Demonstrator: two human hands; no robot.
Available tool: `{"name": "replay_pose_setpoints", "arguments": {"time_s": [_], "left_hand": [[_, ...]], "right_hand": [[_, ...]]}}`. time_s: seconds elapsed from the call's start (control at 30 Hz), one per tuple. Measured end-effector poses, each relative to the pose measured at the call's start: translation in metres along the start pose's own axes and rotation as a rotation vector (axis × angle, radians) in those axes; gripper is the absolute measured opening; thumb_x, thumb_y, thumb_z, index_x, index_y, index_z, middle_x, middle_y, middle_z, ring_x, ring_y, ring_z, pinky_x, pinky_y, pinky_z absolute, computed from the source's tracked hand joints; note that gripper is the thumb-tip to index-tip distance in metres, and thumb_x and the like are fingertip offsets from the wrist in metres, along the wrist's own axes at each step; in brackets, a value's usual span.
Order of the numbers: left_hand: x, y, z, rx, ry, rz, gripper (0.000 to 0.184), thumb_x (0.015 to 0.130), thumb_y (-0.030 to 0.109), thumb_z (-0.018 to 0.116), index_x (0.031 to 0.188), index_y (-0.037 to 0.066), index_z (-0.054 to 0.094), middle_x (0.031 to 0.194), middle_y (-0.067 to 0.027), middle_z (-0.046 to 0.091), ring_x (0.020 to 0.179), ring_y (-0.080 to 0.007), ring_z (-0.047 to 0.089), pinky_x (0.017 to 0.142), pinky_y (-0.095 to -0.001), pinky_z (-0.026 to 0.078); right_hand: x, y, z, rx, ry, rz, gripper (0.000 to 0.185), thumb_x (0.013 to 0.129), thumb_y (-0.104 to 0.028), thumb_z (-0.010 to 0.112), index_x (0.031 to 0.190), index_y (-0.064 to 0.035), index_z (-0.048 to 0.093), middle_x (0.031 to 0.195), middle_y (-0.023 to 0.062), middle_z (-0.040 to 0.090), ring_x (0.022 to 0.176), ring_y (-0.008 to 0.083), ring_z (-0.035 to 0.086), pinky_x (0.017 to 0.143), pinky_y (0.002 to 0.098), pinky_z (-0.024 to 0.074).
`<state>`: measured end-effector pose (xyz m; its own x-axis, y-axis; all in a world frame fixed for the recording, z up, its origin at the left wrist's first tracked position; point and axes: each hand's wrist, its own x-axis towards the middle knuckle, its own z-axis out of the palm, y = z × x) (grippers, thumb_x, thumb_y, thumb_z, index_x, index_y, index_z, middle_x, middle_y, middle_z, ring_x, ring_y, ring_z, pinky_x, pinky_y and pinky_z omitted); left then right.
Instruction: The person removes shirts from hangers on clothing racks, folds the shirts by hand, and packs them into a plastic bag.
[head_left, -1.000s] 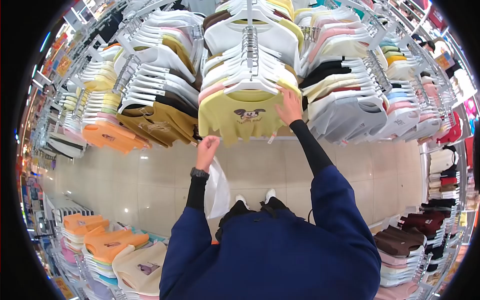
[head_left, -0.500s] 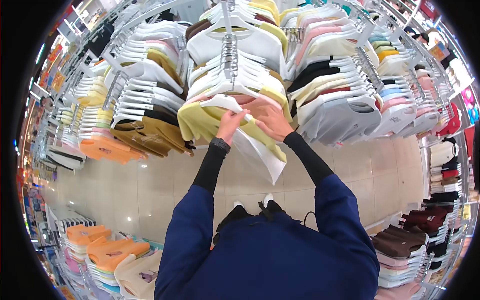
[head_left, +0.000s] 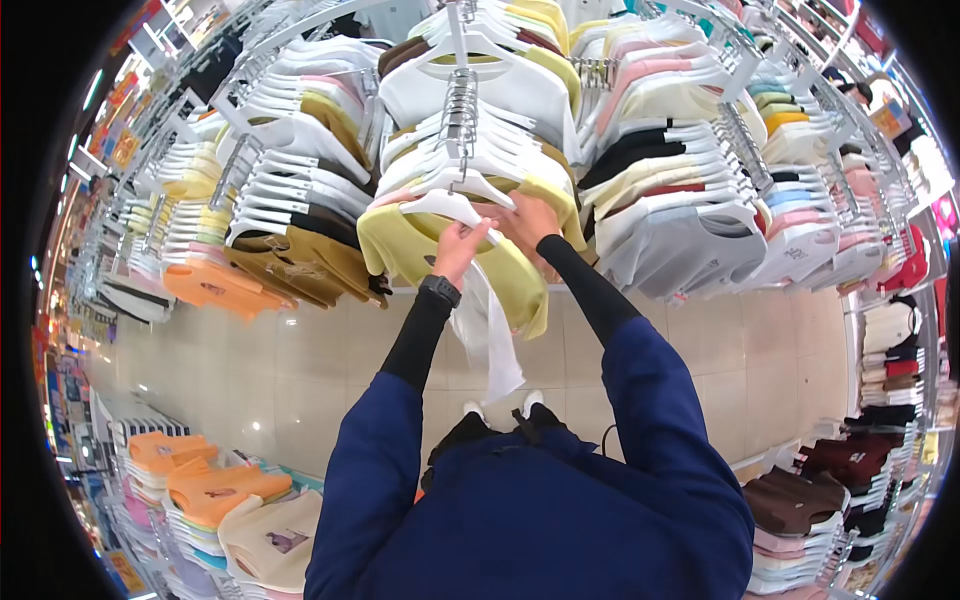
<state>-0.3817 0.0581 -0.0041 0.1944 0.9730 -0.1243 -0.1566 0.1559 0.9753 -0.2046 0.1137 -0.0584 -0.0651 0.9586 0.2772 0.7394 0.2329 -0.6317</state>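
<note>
My left hand (head_left: 458, 250) is closed on the right end of a white hanger (head_left: 440, 204) at the front of the centre rail. A yellow shirt (head_left: 405, 235) hangs from this hanger, its right side drooping low. Below my left hand a strip of thin white cloth (head_left: 490, 340) dangles toward the floor. My right hand (head_left: 532, 225) reaches in behind the yellow shirt's right shoulder, beside the end of the hanger behind (head_left: 482, 186). Its fingers stretch leftward and are partly hidden; I see nothing gripped in them.
More shirts on white hangers crowd the rail (head_left: 460, 100) behind. Brown shirts (head_left: 300, 262) hang to the left and grey ones (head_left: 700, 250) to the right. Behind me stand further racks with orange shirts (head_left: 220, 490) and dark brown shirts (head_left: 795, 500). Tiled floor (head_left: 330, 370) lies between.
My right hand has moved up and back, from the front of the yellow shirt to behind its shoulder. The white cloth hangs narrower and lower, farther left. My left hand stays at the hanger.
</note>
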Motion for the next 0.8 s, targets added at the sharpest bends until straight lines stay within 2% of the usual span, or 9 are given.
{"name": "replay_pose_setpoints", "arguments": {"time_s": [0.13,0.23,0.37,0.5,0.57,0.63,0.73,0.8], "left_hand": [[0.01,-0.011,-0.007,0.054,0.014,0.006,0.03,0.092,0.023,0.065,0.11,-0.001,0.058,0.106,-0.0094,0.069,0.101,-0.0132,0.062,0.092,-0.0275,0.043],[0.015,-0.017,-0.013,0.058,-0.006,0.024,0.031,0.093,0.025,0.065,0.111,0.001,0.058,0.106,-0.0081,0.069,0.1,-0.012,0.06,0.092,-0.0277,0.042],[0.018,-0.019,-0.017,0.05,-0.005,0.047,0.03,0.092,0.023,0.066,0.109,-0.001,0.058,0.103,-0.009,0.07,0.098,-0.0129,0.062,0.091,-0.0286,0.044],[0.017,-0.023,-0.017,0.103,0.032,0.074,0.029,0.092,0.021,0.066,0.109,-0.002,0.058,0.102,-0.0092,0.07,0.095,-0.0136,0.063,0.089,-0.0278,0.046],[0.016,-0.021,-0.015,0.083,0.038,0.073,0.028,0.092,0.02,0.066,0.107,-0.003,0.059,0.101,-0.0092,0.07,0.094,-0.014,0.064,0.088,-0.0278,0.046],[0.02,-0.021,-0.016,0.071,0.025,0.07,0.028,0.092,0.019,0.065,0.107,-0.003,0.059,0.1,-0.0094,0.07,0.094,-0.0144,0.064,0.088,-0.0278,0.047],[0.04,-0.032,-0.017,0.059,-0.04,0.048,0.032,0.091,0.019,0.065,0.111,-0.005,0.057,0.1,-0.0105,0.07,0.096,-0.0152,0.064,0.09,-0.0284,0.046],[0.05,-0.038,-0.008,-0.012,0.012,0.098,0.033,0.089,0.016,0.068,0.11,-0.006,0.056,0.099,-0.0121,0.069,0.092,-0.0167,0.065,0.084,-0.0294,0.049]], "right_hand": [[-0.002,-0.005,-0.02,-0.134,0.116,-0.055,0.028,0.086,-0.037,0.064,0.094,-0.0102,0.061,0.083,0.0163,0.067,0.082,0.0378,0.064,0.07,0.0484,0.0479],[-0.004,-0.005,-0.04,-0.109,0.151,-0.022,0.031,0.086,-0.039,0.064,0.097,-0.0104,0.062,0.086,0.0167,0.067,0.083,0.0376,0.064,0.071,0.0479,0.0482],[-0.007,0.022,-0.057,-0.155,0.071,0.04,0.034,0.086,-0.04,0.064,0.102,-0.0105,0.063,0.085,0.0167,0.068,0.083,0.0379,0.064,0.071,0.0481,0.0489],[-0.03,0.062,-0.069,-0.14,0.166,0.056,0.034,0.085,-0.041,0.065,0.104,-0.0124,0.063,0.083,0.0165,0.067,0.083,0.0386,0.063,0.071,0.048,0.0491],[-0.06,0.043,-0.105,-0.138,0.174,0.154,0.034,0.086,-0.041,0.066,0.104,-0.012,0.063,0.082,0.0173,0.066,0.082,0.0397,0.063,0.069,0.0466,0.0486],[-0.092,0.06,-0.13,-0.109,0.263,0.129,0.033,0.085,-0.039,0.067,0.103,-0.0113,0.064,0.08,0.0184,0.064,0.079,0.0405,0.061,0.066,0.0447,0.0477],[-0.146,0.046,-0.198,-0.256,0.284,0.252,0.029,0.084,-0.033,0.071,0.099,-0.009,0.063,0.076,0.0173,0.062,0.071,0.0378,0.06,0.063,0.0425,0.0469],[-0.175,0.037,-0.239,-0.3,0.302,0.238,0.026,0.082,-0.026,0.073,0.096,-0.0071,0.063,0.076,0.0156,0.061,0.068,0.0357,0.058,0.062,0.0414,0.0465]]}}
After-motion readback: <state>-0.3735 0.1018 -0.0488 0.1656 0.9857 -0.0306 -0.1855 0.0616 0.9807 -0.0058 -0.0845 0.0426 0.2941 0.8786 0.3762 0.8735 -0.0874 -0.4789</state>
